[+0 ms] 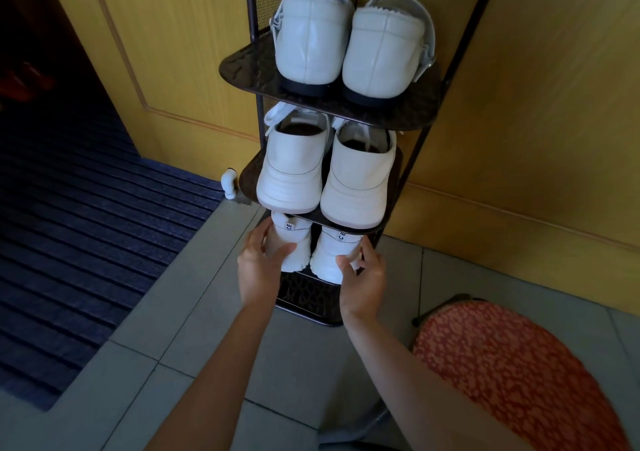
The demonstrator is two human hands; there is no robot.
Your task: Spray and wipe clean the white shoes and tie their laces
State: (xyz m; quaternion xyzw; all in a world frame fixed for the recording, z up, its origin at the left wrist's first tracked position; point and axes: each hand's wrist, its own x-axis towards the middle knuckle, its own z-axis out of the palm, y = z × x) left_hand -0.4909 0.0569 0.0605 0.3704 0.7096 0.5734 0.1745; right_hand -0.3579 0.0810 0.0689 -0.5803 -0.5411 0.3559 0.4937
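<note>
Bottom pair of white shoes: left shoe (295,247) and right shoe (327,256), heels outward, on the lowest shelf of the rack (304,298). Left hand (258,260) grips the left shoe's heel, thumb across it. Right hand (363,277) grips the right shoe's heel, fingers curled round its side. Middle shelf: laced white pair (294,170). Top shelf: white loafers (311,45). Wooden door (173,52) behind. Red cushioned stool (502,364) right, dark mat (86,225) left, on tiled floor (207,312).
</note>
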